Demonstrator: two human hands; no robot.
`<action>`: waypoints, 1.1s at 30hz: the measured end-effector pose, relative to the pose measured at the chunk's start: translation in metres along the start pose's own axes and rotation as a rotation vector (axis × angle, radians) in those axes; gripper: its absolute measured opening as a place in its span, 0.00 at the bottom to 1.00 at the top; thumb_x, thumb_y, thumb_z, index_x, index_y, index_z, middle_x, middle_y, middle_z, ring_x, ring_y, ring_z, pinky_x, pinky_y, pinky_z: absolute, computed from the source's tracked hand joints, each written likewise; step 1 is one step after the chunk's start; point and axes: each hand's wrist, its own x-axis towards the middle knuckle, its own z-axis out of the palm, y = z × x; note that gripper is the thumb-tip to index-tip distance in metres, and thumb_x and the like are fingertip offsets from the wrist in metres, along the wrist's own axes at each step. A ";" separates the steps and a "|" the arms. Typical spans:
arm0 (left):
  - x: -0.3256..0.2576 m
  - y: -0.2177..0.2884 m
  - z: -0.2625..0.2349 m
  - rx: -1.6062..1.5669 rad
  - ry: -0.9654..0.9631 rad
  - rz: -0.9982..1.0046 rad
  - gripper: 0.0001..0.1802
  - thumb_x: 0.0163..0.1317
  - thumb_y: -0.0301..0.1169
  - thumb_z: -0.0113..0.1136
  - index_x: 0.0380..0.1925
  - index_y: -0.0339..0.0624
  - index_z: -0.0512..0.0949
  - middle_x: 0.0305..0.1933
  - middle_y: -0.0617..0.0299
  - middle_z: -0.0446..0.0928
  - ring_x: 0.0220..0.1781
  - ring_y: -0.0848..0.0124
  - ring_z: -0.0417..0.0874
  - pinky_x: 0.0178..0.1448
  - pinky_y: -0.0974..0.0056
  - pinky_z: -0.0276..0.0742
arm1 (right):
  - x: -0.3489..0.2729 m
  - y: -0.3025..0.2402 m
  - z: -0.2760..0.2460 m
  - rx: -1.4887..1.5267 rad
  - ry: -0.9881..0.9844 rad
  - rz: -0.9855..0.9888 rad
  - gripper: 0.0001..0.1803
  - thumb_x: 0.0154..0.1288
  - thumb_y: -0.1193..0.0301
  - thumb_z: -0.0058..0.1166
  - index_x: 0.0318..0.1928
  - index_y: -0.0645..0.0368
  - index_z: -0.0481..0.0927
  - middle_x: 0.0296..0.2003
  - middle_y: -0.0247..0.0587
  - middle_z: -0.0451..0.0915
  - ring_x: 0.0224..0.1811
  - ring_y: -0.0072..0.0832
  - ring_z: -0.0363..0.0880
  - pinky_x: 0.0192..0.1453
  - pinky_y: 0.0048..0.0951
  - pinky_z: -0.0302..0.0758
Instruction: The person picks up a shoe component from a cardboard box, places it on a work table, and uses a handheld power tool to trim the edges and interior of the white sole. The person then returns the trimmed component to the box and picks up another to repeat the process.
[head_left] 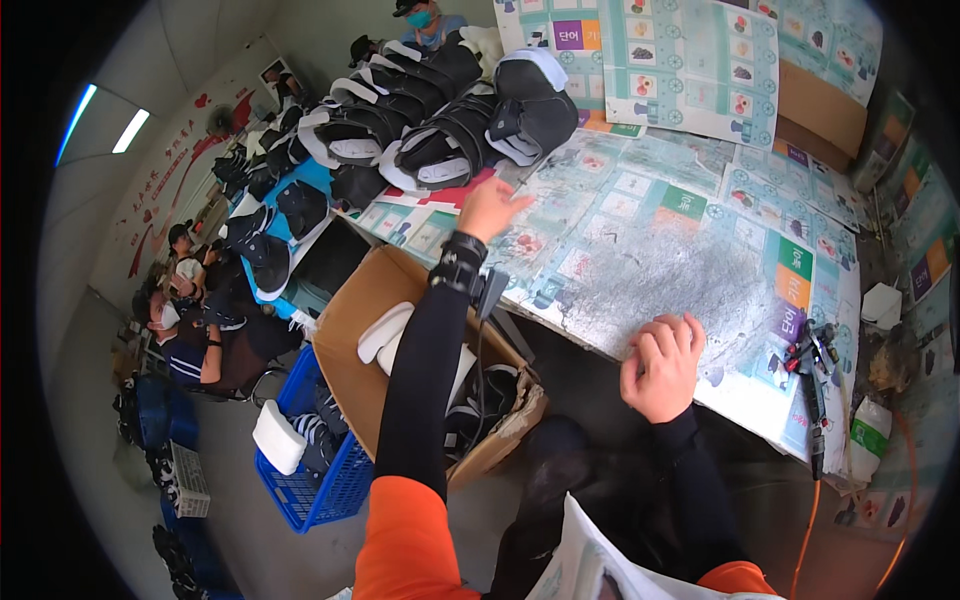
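Observation:
My left hand [487, 210] stretches over the far left edge of the worktable, fingers apart and holding nothing that I can see. Just beyond it lie dark shoes with pale linings; the nearest is a black shoe [440, 150] set on a red patch. To its right stands another black shoe [532, 108] with a light grey collar. My right hand [663, 365] is at the table's near edge, its fingers loosely curled in, with nothing showing in them. Beneath that hand spreads printed sheeting [650, 290], smudged grey and black.
Below my left arm stands a cardboard box [350, 290] with white pieces and dark shoes inside. A blue basket [345, 490] sits beside it on the floor. An air gun [815, 390] with an orange hose lies at the table's right edge. Co-workers sit at the left.

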 end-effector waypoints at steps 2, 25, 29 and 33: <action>0.054 -0.018 0.017 -0.573 -0.331 -0.463 0.30 0.62 0.58 0.78 0.41 0.40 0.84 0.36 0.63 0.84 0.39 0.72 0.85 0.41 0.63 0.81 | 0.004 -0.009 0.000 0.006 -0.035 -0.004 0.09 0.48 0.75 0.59 0.34 0.57 0.79 0.40 0.41 0.80 0.57 0.43 0.79 0.76 0.58 0.63; 0.161 0.116 0.036 0.037 0.545 0.099 0.23 0.70 0.43 0.59 0.23 0.36 0.86 0.26 0.42 0.85 0.32 0.41 0.89 0.40 0.42 0.86 | 0.006 0.016 -0.005 -0.202 -0.157 0.056 0.14 0.49 0.70 0.55 0.39 0.58 0.78 0.45 0.47 0.78 0.59 0.52 0.76 0.78 0.61 0.61; 0.084 0.092 -0.113 0.418 0.457 0.211 0.24 0.73 0.46 0.56 0.28 0.39 0.87 0.31 0.41 0.86 0.37 0.40 0.89 0.42 0.40 0.85 | 0.012 0.000 0.005 -0.119 -0.118 0.016 0.13 0.48 0.72 0.57 0.38 0.59 0.78 0.45 0.47 0.79 0.59 0.49 0.76 0.77 0.60 0.62; 0.042 0.064 -0.108 0.503 0.339 0.089 0.23 0.76 0.46 0.56 0.32 0.38 0.84 0.34 0.40 0.86 0.41 0.39 0.88 0.48 0.39 0.82 | 0.008 0.004 -0.004 -0.113 -0.073 0.024 0.13 0.47 0.71 0.57 0.36 0.59 0.77 0.43 0.48 0.78 0.57 0.50 0.76 0.77 0.60 0.63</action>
